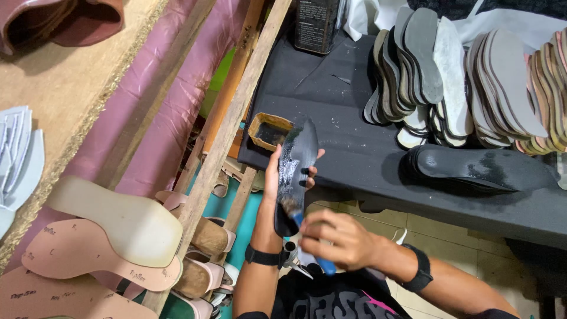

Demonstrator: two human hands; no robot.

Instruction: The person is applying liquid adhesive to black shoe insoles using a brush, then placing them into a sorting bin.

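Observation:
My left hand [275, 177] holds a long dark shoe sole [294, 171] upright by its edges, its face shiny with wet glue. My right hand [338, 239] grips a blue-handled brush [304, 230], whose bristles touch the lower end of that sole. A small square tin of glue [269, 131] sits on the corner of the black work table [354, 159], just left of the sole's tip.
Rows of stacked grey and tan soles [466, 82] stand along the table's back. A black sole [478, 168] lies flat on the right. A dark can [316, 26] stands at the back. Pink insoles [100, 254] and heeled shoes [204, 260] fill wooden shelves on the left.

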